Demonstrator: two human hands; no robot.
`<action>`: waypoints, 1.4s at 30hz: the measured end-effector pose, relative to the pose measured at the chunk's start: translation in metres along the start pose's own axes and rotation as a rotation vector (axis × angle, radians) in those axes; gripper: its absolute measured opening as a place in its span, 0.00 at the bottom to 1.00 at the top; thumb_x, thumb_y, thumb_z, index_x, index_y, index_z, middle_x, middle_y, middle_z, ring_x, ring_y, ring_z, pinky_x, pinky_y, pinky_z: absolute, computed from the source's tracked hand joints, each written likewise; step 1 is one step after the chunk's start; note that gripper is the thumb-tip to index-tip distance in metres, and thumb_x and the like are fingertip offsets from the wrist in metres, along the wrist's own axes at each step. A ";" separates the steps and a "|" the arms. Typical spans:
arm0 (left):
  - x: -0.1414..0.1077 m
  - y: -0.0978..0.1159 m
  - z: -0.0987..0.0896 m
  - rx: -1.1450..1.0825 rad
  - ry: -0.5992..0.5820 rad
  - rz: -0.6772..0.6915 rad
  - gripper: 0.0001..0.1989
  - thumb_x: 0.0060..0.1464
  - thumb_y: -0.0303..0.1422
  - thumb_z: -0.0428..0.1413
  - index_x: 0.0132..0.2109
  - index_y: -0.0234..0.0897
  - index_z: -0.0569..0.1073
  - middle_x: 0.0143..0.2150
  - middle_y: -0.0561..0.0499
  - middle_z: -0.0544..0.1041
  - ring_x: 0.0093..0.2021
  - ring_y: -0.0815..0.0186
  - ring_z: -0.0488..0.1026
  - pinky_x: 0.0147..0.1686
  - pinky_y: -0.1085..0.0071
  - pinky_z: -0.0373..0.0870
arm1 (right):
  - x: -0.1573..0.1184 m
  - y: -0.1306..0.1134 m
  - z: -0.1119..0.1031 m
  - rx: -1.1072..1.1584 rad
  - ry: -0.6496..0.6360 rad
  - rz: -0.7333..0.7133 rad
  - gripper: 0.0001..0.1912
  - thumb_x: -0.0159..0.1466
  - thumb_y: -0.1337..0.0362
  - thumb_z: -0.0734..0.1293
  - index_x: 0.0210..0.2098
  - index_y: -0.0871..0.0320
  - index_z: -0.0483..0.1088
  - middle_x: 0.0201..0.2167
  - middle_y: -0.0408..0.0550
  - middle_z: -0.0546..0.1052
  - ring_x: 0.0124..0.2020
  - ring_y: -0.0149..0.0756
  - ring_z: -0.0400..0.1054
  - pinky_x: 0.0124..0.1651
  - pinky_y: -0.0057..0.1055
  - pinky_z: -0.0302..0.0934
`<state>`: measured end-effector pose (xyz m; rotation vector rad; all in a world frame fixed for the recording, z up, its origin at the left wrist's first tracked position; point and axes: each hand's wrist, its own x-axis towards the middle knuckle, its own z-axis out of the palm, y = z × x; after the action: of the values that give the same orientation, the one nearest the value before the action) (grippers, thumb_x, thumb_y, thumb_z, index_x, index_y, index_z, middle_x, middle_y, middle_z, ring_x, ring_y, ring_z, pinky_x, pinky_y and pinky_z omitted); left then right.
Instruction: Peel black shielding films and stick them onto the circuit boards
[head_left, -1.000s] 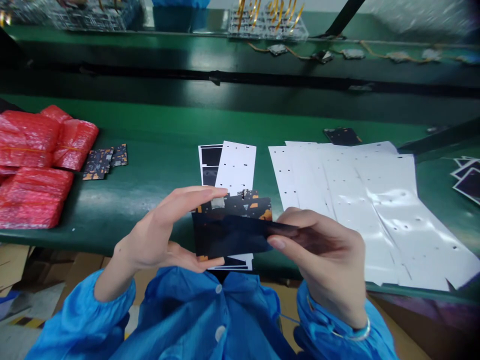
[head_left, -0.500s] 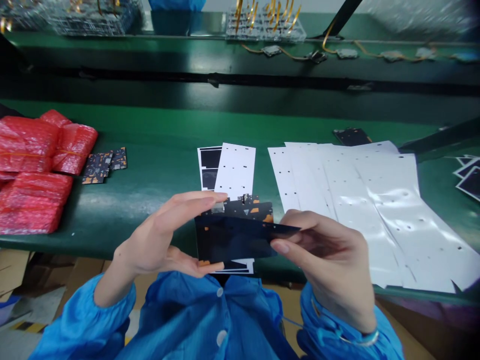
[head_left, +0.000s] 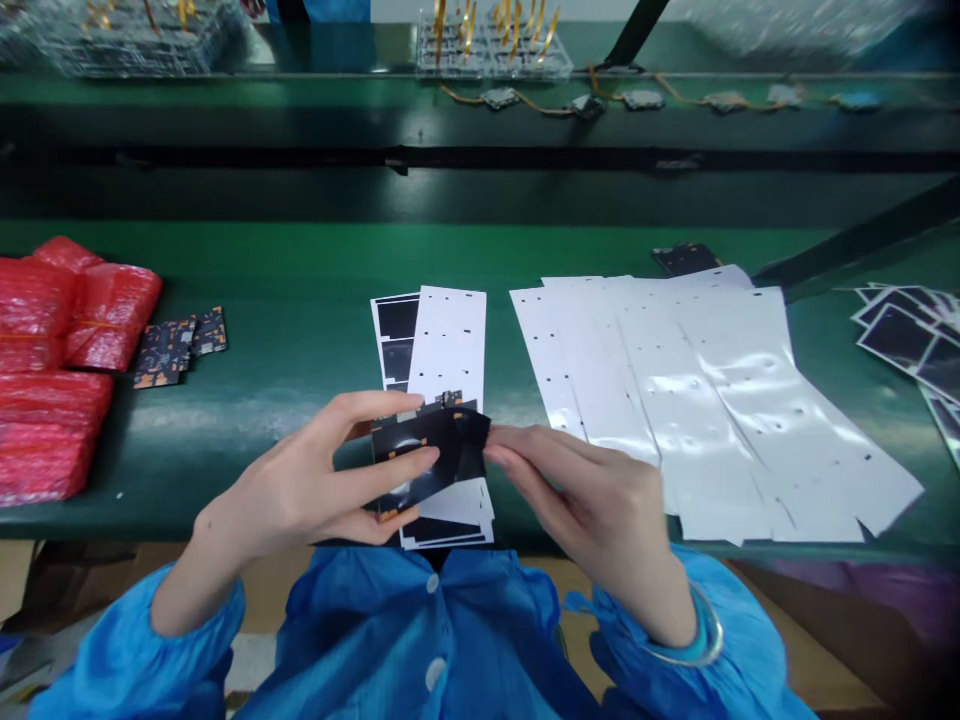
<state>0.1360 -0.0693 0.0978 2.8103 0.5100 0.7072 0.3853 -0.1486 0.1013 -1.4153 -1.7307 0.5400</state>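
Note:
My left hand (head_left: 300, 485) grips a black circuit board (head_left: 386, 435) by its upper and lower edges, one finger lying flat on top. A thin black film sheet (head_left: 456, 448) covers much of the board's face, under that finger. My right hand (head_left: 600, 490) pinches the film's right end between thumb and fingers, where it bends up off the board. Below the board, a white backing sheet (head_left: 450, 340) with small dark marks lies over another sheet carrying black film pieces (head_left: 397, 320).
White sheets (head_left: 660, 380) are spread to the right. Black-and-white sheets (head_left: 900, 335) lie at the far right, red-wrapped bundles (head_left: 52, 430) at the left beside more circuit boards (head_left: 165, 350). One dark board (head_left: 686, 260) lies behind the white sheets. A raised shelf (head_left: 322, 110) spans the back.
My left finger has come down onto the film, which now lies against the board's face. My right hand has shifted left with the film's end. The camera view has turned slightly right.

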 end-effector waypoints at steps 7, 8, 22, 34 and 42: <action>0.048 -0.070 -0.001 -0.077 -0.068 0.057 0.15 0.67 0.39 0.57 0.56 0.42 0.78 0.62 0.42 0.71 0.65 0.54 0.71 0.61 0.58 0.76 | -0.014 0.040 0.006 -0.554 -0.050 0.021 0.29 0.75 0.47 0.57 0.37 0.59 0.80 0.26 0.52 0.82 0.23 0.38 0.75 0.22 0.32 0.64; 0.059 -0.089 0.000 -0.045 -0.042 -0.067 0.18 0.66 0.42 0.57 0.58 0.40 0.77 0.65 0.42 0.70 0.68 0.51 0.67 0.66 0.52 0.70 | -0.017 0.042 0.014 -0.528 -0.074 -0.027 0.25 0.74 0.47 0.60 0.44 0.60 0.80 0.37 0.56 0.85 0.35 0.44 0.81 0.31 0.36 0.73; -0.005 -0.058 0.080 0.033 -0.426 -0.333 0.32 0.68 0.44 0.55 0.75 0.53 0.56 0.80 0.39 0.42 0.79 0.39 0.37 0.71 0.29 0.41 | -0.068 0.131 -0.035 -0.245 -0.256 0.071 0.26 0.74 0.58 0.64 0.70 0.45 0.62 0.68 0.49 0.71 0.72 0.52 0.59 0.74 0.73 0.38; 0.096 -0.048 0.122 0.118 -0.377 -0.185 0.36 0.69 0.46 0.51 0.73 0.25 0.57 0.76 0.27 0.52 0.77 0.42 0.49 0.75 0.40 0.42 | -0.068 0.124 -0.020 -0.153 -0.154 0.062 0.20 0.72 0.64 0.66 0.62 0.49 0.73 0.63 0.48 0.76 0.70 0.49 0.64 0.72 0.61 0.59; 0.181 -0.085 0.139 0.018 -0.291 -0.616 0.45 0.35 0.43 0.78 0.55 0.20 0.71 0.59 0.23 0.69 0.61 0.30 0.64 0.61 0.43 0.60 | -0.079 0.128 -0.022 -0.154 -0.124 0.052 0.23 0.72 0.66 0.66 0.65 0.47 0.70 0.64 0.47 0.75 0.70 0.49 0.62 0.73 0.64 0.56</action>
<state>0.3296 0.0619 0.0303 2.4798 1.2352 0.1641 0.4820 -0.1919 -0.0078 -1.5671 -1.8710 0.5421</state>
